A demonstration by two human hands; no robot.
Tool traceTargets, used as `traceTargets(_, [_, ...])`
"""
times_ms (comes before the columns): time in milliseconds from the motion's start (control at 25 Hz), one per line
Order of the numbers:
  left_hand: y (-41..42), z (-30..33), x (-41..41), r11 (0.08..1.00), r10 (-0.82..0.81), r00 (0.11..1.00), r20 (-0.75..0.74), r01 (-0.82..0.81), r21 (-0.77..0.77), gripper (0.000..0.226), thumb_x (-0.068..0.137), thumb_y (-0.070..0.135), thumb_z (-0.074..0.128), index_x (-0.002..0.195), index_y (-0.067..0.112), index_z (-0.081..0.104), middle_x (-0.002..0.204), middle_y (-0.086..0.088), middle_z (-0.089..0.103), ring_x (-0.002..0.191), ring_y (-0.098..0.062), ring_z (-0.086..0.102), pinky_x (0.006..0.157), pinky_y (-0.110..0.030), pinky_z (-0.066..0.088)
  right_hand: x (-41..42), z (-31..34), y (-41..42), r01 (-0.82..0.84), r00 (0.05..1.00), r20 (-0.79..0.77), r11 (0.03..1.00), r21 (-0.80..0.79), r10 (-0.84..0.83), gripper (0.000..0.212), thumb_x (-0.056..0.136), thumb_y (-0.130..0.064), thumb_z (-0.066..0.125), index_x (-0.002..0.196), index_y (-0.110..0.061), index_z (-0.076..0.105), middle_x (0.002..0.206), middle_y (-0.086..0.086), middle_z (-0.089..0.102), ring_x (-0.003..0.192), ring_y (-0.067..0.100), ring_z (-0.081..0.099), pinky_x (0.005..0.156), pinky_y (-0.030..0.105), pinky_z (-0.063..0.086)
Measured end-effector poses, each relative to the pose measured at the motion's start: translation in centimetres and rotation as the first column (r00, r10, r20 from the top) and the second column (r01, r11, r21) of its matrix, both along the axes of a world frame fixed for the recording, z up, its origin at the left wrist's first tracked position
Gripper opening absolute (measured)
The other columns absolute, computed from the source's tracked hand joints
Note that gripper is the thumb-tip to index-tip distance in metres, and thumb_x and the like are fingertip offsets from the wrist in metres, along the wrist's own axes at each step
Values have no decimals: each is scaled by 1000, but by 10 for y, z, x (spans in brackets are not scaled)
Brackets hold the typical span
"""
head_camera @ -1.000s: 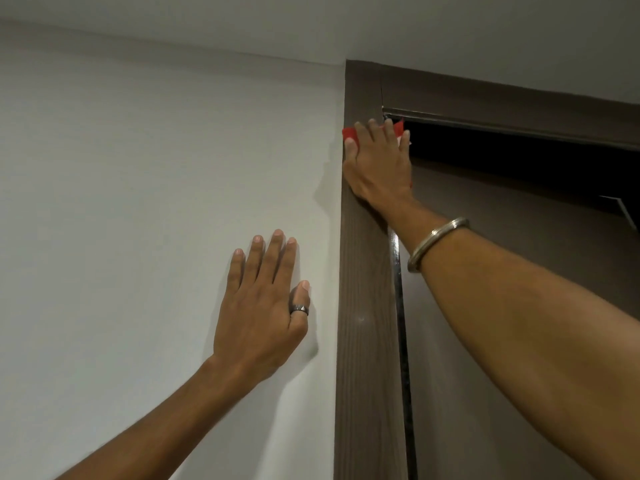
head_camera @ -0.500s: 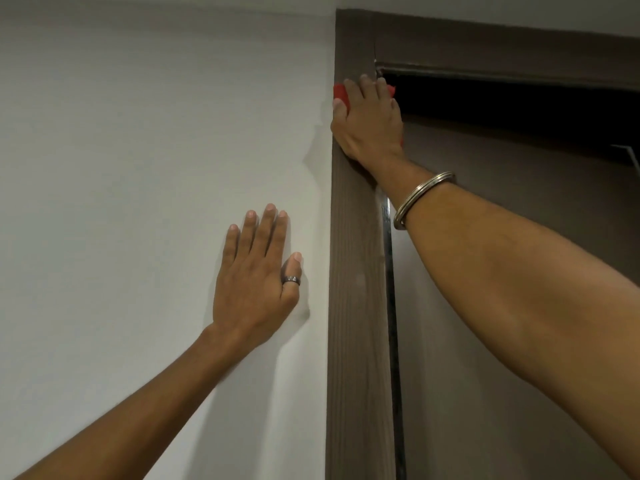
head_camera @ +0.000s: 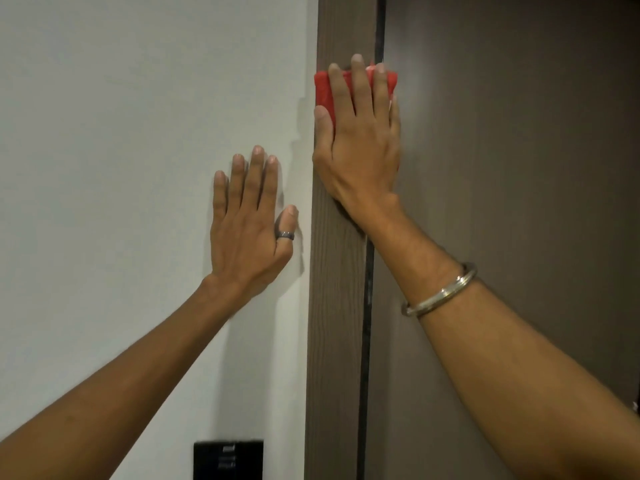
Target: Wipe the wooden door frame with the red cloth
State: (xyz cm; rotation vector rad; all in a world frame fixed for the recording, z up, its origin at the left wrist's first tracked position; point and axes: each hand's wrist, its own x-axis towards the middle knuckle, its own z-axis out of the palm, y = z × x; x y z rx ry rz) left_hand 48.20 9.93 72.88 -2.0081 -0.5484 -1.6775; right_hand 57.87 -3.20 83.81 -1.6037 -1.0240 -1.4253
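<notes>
Here, the left hand (head_camera: 247,230) lay flat on the white wall (head_camera: 121,133), fingers straight. Just beside it, the right hand (head_camera: 362,150) pressed the red cloth (head_camera: 323,95) against the wooden door frame (head_camera: 336,306) with straight, open fingers (head_camera: 341,88).

Plain white wall (head_camera: 121,133), black switch plate (head_camera: 228,460) (low down), brown door (head_camera: 519,168)
</notes>
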Motion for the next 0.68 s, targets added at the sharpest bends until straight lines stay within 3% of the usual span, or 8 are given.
traceTargets(200, [1,-88,-12,998,5,1000,-31,-7,-63,69,108,40,28,165,9,7,174,-19,9,161,-38,7,130,-55,2,-5,-115,2,-39,998,-47,999,13,40,61,106,-44,38,161,-17,35,171,13,29,160,38,20,131,57,14])
traceTargets(360, [-8,-153,-24,992,-12,991,-136,-4,-123,66,108,34,31,163,3,13,171,-24,17,160,-42,12,129,-56,5,-12,-211,0,-60,995,-85,998,15,61,56,108,-37,42,158,-14,40,167,15,36,158,40,26,129,60,21])
traceTargets(520, [-23,-200,-34,979,-12,977,-215,-32,-200,65,107,30,33,163,2,16,172,-24,17,160,-33,4,130,-53,4,-13,-309,-11,-58,989,-143,992,-115,41,58,108,-28,46,162,-15,30,171,12,28,162,34,5,130,61,18])
traceTargets(600, [-33,-221,-42,968,-46,971,-234,-14,-250,66,106,28,37,163,1,18,172,-23,17,161,-36,9,131,-48,-3,-15,-363,-25,-72,980,-198,965,-253,21,73,102,-11,57,165,-18,21,174,9,18,162,30,-7,131,60,12])
traceTargets(680, [-50,-239,-48,940,-92,977,-193,21,-342,66,105,26,40,162,0,22,172,-22,19,161,-36,11,132,-42,-7,-23,-411,-42,-124,962,-274,918,-377,17,87,93,2,64,165,-18,18,175,7,12,162,31,-5,129,60,12])
